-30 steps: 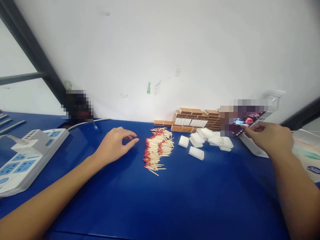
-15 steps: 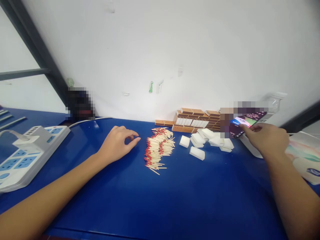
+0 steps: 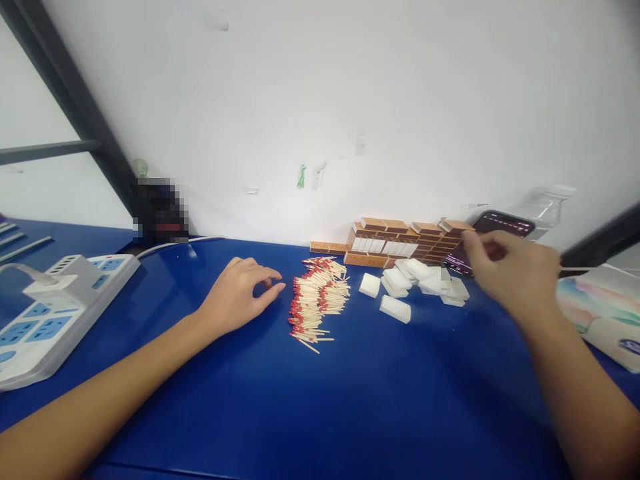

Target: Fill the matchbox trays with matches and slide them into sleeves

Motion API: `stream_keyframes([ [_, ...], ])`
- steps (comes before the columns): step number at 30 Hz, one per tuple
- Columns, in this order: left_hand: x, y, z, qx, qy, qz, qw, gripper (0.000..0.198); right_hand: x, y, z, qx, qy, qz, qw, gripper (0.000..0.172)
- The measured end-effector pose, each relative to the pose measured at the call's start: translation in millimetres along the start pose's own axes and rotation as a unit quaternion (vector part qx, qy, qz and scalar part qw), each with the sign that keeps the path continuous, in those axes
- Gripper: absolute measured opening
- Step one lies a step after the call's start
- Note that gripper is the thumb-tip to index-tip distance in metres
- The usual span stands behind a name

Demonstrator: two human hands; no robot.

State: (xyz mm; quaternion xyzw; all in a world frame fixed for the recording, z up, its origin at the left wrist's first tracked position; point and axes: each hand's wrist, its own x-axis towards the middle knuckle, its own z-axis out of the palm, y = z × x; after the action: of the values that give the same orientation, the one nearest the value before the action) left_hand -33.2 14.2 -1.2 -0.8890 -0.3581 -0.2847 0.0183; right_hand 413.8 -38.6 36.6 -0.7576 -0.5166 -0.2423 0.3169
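My left hand (image 3: 245, 293) rests on the blue table, holding nothing, with its thumb and curved fingers apart. Just right of it lies a pile of red-tipped wooden matches (image 3: 320, 300). At the right, my right hand (image 3: 515, 273) has its thumb and finger drawn together at the end of a brown matchbox (image 3: 457, 227) on top of the stack. The stacked matchboxes (image 3: 383, 230) stand against the wall. White matchbox trays (image 3: 395, 308) lie loosely heaped before them. A phone (image 3: 503, 223) leans behind my right hand, which hides part of it.
A white power strip (image 3: 70, 313) with a plugged-in charger and cable lies at the left. A clear plastic bottle (image 3: 550, 203) stands behind the phone. A tissue pack (image 3: 600, 313) lies at the right edge. The white wall (image 3: 280, 100) bounds the table's back.
My right hand has moved a little left, from the phone's screen to the matchbox at the stack's right end. The phone's bright picture has turned dark. My left hand has hardly moved.
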Motion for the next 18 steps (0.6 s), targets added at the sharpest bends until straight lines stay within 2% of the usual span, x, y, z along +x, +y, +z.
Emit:
stream_keyframes([
  [2, -1.0, 2.9, 0.9, -0.004, -0.007, 0.007, 1.0, 0.02, -15.1, -28.0, -0.8, 0.094, -0.058, -0.094, 0.989, 0.03],
  [5, -2.4, 8.5, 1.8, -0.015, -0.019, 0.016, 1.0, 0.02, -42.6, -69.5, 1.1, 0.174, -0.176, -0.202, 0.948, 0.028],
  [7, -3.0, 12.6, 2.0, -0.024, -0.023, 0.025, 0.999, 0.02, -60.4, -92.0, 4.0, 0.188, -0.229, -0.26, 0.919, 0.024],
  [9, -3.6, 16.6, 1.7, -0.03, -0.02, 0.037, 0.999, 0.02, -74.2, -107.4, 7.6, 0.183, -0.249, -0.307, 0.9, 0.021],
  [11, -4.0, 20.1, 1.3, -0.034, -0.015, 0.051, 0.998, 0.019, -81.3, -114.4, 11.5, 0.166, -0.253, -0.323, 0.897, 0.022],
  [13, -4.5, 23.0, 0.6, -0.035, -0.008, 0.063, 0.997, 0.018, -80.6, -112.9, 14.7, 0.142, -0.234, -0.316, 0.908, 0.024],
  [16, -5.3, 26.2, 0.1, -0.034, 0.001, 0.075, 0.997, 0.018, -69.8, -99.3, 18.0, 0.121, -0.213, -0.297, 0.923, 0.021],
  [18, -5.7, 27.7, 0.4, -0.034, 0.002, 0.081, 0.996, 0.019, -62.2, -88.9, 20.0, 0.119, -0.23, -0.287, 0.922, 0.02],
])
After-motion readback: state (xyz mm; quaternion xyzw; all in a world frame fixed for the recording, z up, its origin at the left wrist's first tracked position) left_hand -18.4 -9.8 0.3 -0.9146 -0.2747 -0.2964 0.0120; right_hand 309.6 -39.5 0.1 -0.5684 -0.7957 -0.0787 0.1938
